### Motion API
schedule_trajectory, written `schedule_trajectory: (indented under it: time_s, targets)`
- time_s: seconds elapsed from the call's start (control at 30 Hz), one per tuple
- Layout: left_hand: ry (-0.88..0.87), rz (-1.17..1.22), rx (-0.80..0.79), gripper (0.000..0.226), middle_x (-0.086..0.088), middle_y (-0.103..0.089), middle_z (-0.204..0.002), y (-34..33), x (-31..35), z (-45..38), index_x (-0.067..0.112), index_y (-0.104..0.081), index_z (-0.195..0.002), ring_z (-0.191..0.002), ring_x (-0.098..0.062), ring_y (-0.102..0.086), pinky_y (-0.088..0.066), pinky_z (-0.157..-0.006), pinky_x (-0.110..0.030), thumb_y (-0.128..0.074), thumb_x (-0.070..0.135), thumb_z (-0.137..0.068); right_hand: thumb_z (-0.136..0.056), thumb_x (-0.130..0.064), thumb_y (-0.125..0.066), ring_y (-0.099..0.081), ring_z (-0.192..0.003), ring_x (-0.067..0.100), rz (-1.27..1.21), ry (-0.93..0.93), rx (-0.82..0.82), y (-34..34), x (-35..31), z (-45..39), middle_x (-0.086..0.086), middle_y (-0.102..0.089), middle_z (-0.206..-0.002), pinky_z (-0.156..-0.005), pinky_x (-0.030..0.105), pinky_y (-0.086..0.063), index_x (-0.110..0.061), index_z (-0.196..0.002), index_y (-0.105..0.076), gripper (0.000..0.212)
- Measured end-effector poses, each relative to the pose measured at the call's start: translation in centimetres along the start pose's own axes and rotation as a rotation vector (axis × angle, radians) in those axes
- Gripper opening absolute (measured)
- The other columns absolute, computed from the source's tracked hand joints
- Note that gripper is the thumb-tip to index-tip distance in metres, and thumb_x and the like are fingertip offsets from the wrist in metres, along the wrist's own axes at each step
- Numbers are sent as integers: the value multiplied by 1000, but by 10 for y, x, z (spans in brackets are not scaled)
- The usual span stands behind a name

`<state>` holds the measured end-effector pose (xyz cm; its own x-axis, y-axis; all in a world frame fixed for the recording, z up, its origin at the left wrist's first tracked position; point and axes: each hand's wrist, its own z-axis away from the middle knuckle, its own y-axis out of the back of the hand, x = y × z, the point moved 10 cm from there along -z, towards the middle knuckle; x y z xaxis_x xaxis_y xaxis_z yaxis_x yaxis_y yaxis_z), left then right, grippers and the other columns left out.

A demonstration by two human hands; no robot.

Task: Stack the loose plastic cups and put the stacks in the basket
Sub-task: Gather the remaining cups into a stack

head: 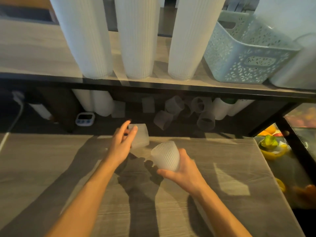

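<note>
While right hand (183,171) grips upside-down cup (165,157), left hand (122,144) holds tilted cup (139,137).

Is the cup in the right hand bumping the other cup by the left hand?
Apart. In the head view, bare table shows between the ribbed cup gripped by the right hand and the cup at the left hand.

cups (165,158): frosted white, ribbed | basket (248,53): pale blue, floral cutwork | table (68,168): grey woodgrain
</note>
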<state>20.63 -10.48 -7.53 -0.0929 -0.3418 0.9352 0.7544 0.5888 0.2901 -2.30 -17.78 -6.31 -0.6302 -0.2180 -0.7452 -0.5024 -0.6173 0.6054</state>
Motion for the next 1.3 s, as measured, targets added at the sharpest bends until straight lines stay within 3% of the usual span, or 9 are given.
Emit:
schedule_trajectory:
  time_s: [0.13,0.27,0.43,0.6,0.9,1.0,1.13,1.2,1.3]
  targets:
    - [-68,77,-6,45,17,-55,-112,4,20,16,37,-48,-137,-101,-4,-57,-46,-83,-22,-56,49,-94,-66,-57,-84,-49,-98,4,103,68,-57,-3,-14,0,-11,-52,-113,-69,17,-37,-31,-117,-38,73]
    - [-110,125,-62,65,10,-63,-120,3,35,29,34,-59,-129,-108,-6,-61,-49,-92,-26,-60,66,-73,-64,-60,-83,-49,-101,7,156,124,-69,-3,-28,-2,-10,-52,-117,-69,18,-36,-32,-120,-39,76]
    - [-216,10,-72,54,12,-59,-118,-10,54,53,28,-58,-133,-107,4,-57,-41,-85,-11,-51,54,-86,-62,-64,-81,-53,-104,4,137,210,-94,-6,-46,0,-14,-52,-118,-72,17,-39,-35,-120,-38,78]
    - [-204,-104,-39,46,11,-58,-113,-6,54,56,25,-60,-131,-104,2,-57,-41,-82,-11,-56,49,-92,-60,-62,-81,-53,-103,2,131,247,-111,-9,-49,4,-14,-51,-117,-76,21,-43,-36,-118,-38,77]
    - [-250,-190,-102,72,34,-39,-129,-38,51,87,44,-39,-143,-127,9,-33,-29,-107,-18,-26,77,-81,-61,-59,-83,-56,-100,4,107,291,-72,-7,-54,4,-15,-52,-114,-80,28,-51,-33,-120,-42,76]
    - [-232,-122,-80,75,26,-45,-131,-35,45,85,36,-46,-142,-129,5,-37,-29,-110,-22,-21,76,-83,-61,-59,-82,-55,-101,4,93,272,-95,-15,-50,1,-14,-52,-115,-81,28,-51,-31,-122,-42,78]
    - [-226,-87,-62,66,12,-52,-130,-20,50,48,28,-53,-136,-122,7,-47,-32,-98,-5,-31,68,-89,-58,-66,-77,-53,-108,7,60,237,-77,-19,-40,-9,-13,-52,-121,-87,31,-49,-32,-128,-40,86]
    - [-219,-214,68,56,3,-54,-124,6,47,13,22,-55,-130,-118,-8,-53,-42,-95,-17,-43,60,-90,-60,-65,-80,-52,-108,7,50,215,-70,-19,-35,-13,-12,-51,-121,-85,29,-46,-34,-127,-39,85]
    - [-155,-729,152,53,-17,-51,-126,34,42,-41,8,-53,-126,-119,-34,-47,-43,-97,-45,-58,47,-92,-61,-64,-81,-51,-106,7,55,174,-78,-19,-23,-17,-12,-50,-119,-81,26,-44,-36,-123,-36,81]
